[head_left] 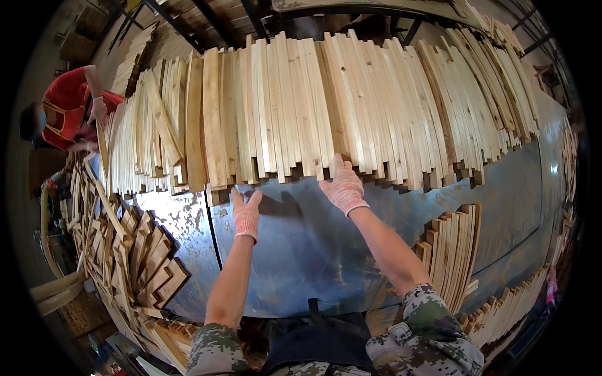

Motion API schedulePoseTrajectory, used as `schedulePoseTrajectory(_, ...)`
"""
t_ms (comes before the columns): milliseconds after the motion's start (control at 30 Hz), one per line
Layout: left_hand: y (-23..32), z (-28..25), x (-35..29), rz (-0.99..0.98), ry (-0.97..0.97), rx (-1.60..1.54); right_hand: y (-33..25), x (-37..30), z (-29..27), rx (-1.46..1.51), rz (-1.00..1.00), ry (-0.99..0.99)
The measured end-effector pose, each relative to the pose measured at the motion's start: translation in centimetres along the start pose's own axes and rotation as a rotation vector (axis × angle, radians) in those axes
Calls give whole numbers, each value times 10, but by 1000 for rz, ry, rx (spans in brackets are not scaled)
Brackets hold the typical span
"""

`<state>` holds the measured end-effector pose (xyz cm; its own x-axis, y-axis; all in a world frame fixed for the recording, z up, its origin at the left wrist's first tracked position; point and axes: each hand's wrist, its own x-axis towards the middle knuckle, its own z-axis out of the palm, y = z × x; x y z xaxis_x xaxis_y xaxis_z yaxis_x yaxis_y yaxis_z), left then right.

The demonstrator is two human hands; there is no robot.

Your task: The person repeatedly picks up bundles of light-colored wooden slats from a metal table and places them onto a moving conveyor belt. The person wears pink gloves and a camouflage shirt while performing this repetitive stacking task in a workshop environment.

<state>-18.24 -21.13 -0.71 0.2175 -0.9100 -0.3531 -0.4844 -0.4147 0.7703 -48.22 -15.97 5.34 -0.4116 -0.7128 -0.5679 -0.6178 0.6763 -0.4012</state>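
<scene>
A wide row of pale wooden strips (pixel 301 106) lies side by side across the metal table (pixel 282 250), their near ends uneven. My right hand (pixel 346 188), in a white and pinkish glove, reaches to the near ends at the middle of the row. Its fingers rest on the strip ends beside a darker strip (pixel 332 106), and the thumb stands apart. My left hand (pixel 246 214), gloved alike, is open just short of the row, thumb and fingers spread, with nothing in it.
A jumbled heap of wood pieces (pixel 147 263) sits on the left. Shorter strips (pixel 454 250) are stacked at the right, with more strips (pixel 508 310) by the near right edge. A person in red (pixel 66 100) works at the row's far left end.
</scene>
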Motion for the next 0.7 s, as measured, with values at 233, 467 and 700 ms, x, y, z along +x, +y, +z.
schedulePoseTrajectory(233, 30, 28, 20, -30, 155, -14, -10, -5, 3, -68, 1, -11)
schedulePoseTrajectory(467, 51, 22, 28, -21, 112, 301, -38, 10, -25, -207, 31, -192)
schedulePoseTrajectory(700, 31, 13, 34, 140, 128, 334, -39, 12, 0, -245, 12, -16)
